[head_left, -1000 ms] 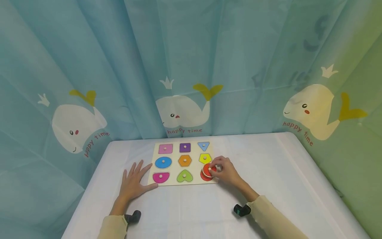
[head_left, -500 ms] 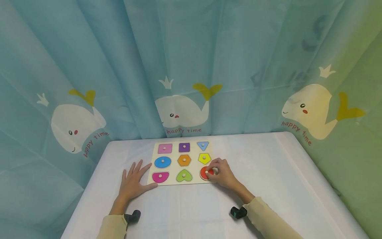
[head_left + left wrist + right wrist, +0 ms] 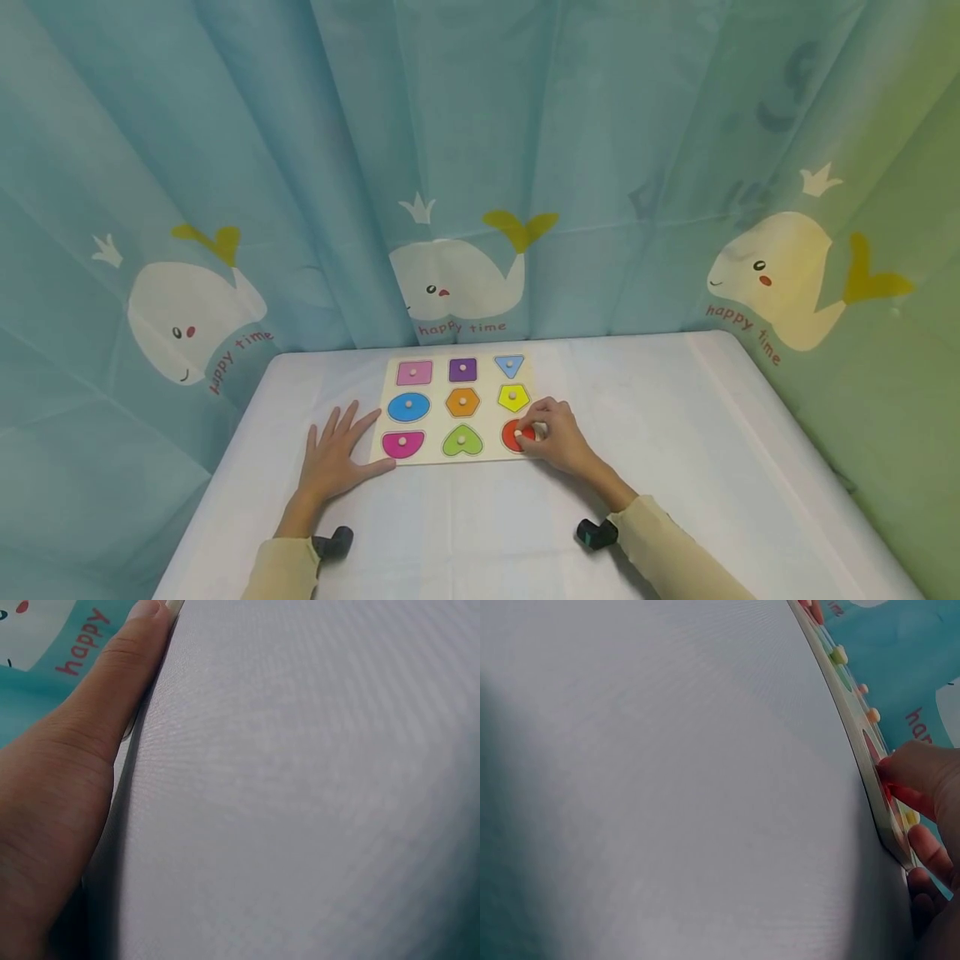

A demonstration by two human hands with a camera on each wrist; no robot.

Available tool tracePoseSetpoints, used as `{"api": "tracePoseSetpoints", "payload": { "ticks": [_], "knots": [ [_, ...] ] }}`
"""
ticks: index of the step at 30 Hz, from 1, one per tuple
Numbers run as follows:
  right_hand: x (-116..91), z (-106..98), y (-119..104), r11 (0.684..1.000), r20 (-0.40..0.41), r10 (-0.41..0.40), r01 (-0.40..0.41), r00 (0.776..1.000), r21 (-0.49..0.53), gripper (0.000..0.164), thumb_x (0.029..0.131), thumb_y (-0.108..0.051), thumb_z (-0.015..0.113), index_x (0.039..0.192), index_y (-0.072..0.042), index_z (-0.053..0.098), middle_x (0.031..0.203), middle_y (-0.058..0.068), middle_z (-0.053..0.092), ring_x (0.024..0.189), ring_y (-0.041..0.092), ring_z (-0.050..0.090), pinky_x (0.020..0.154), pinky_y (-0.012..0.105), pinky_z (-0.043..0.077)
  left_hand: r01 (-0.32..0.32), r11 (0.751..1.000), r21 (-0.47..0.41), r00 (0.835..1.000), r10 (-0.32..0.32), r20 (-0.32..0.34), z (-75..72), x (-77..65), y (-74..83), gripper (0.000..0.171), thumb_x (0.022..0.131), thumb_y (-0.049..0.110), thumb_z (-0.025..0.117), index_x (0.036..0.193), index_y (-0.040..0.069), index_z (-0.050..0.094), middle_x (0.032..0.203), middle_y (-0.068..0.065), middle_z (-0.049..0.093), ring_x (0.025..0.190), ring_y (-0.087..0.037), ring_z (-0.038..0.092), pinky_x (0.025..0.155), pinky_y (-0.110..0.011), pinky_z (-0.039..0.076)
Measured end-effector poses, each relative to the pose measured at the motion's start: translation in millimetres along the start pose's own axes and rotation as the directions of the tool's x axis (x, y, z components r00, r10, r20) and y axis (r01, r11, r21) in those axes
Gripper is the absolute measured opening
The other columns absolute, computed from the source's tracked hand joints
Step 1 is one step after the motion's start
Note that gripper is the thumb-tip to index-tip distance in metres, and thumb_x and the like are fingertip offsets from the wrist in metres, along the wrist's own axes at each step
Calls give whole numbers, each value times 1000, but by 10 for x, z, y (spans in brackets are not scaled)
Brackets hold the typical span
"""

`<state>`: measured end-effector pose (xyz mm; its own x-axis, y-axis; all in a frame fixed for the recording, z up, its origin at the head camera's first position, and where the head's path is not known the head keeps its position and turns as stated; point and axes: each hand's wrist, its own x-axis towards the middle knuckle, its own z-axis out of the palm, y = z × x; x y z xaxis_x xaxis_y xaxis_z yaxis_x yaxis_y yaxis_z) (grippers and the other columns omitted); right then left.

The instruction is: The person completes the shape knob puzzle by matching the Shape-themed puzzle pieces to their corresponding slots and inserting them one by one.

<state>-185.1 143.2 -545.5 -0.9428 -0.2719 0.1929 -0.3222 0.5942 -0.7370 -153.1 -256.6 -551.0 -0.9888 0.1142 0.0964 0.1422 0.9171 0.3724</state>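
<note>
A cream puzzle board (image 3: 435, 425) lies flat on the table, with knobbed shape pieces in three rows. At its near right corner, the right hand (image 3: 562, 437) pinches the knob of the red round piece (image 3: 512, 437), which sits in its recess. In the right wrist view, thumb and fingertips meet at the red piece (image 3: 886, 787) along the board's edge. The left hand (image 3: 333, 462) lies flat with fingers spread, its thumb and index fingertip touching the board's left side. Its thumb (image 3: 112, 682) runs up the left wrist view. A green heart (image 3: 453, 448) lies left of the red piece.
White cloth covers the table (image 3: 675, 417). A blue curtain (image 3: 615, 167) with printed whales hangs behind it and at both sides. Black wrist cameras (image 3: 337, 543) stick out near both cuffs.
The red round piece has moved from a tilted spot over its recess, left and down into it, with the right hand still pinching its knob. The left hand has stayed put.
</note>
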Motion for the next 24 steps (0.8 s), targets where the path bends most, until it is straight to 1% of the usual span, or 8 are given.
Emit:
{"api": "tracePoseSetpoints", "payload": {
  "ticks": [6,12,16,18,20,24],
  "knots": [
    [3,-17,-3,1000,-6,8,-8,1000,1,12,81,-12,86,82,-21,78,105,1,62,102,23,48,87,42,45,-6,1000,-1,1000,6,-6,20,17,5,97,74,68,77,153,19,49,164,-23,31,151,-52,17,113,-81,6],
    [-30,-14,18,1000,-8,14,-14,1000,-6,13,81,-12,87,83,-21,78,106,1,62,103,22,48,86,42,46,15,1000,9,1000,-15,23,20,7,12,98,75,68,77,155,20,47,165,-22,28,152,-51,14,114,-79,3],
    [-28,-28,5,1000,-3,2,-2,1000,-8,13,82,-13,87,84,-22,77,106,0,61,103,22,48,87,42,47,8,1000,10,1000,-8,23,3,10,19,97,75,67,77,154,19,47,165,-23,28,152,-51,14,114,-79,3],
    [-20,-48,2,1000,21,-13,14,1000,-16,12,83,-14,86,89,-21,78,107,0,62,103,22,49,88,42,47,7,1000,10,1000,-7,23,-9,9,20,97,76,66,77,155,19,47,165,-23,28,152,-51,14,114,-79,3],
    [-13,-89,-3,999,64,-24,26,998,-25,15,84,-16,85,96,-20,78,109,0,63,104,22,49,88,41,47,7,1000,5,1000,-7,27,-21,4,19,97,76,66,77,155,19,47,165,-23,28,152,-51,14,114,-79,3],
    [4,-224,-6,998,168,-41,48,985,-35,32,86,-23,84,116,-17,74,115,1,63,103,21,52,87,39,48,4,1000,-21,999,-3,50,-56,-25,32,96,77,65,76,155,17,46,165,-24,28,151,-53,14,113,-81,3]
  ]
}}
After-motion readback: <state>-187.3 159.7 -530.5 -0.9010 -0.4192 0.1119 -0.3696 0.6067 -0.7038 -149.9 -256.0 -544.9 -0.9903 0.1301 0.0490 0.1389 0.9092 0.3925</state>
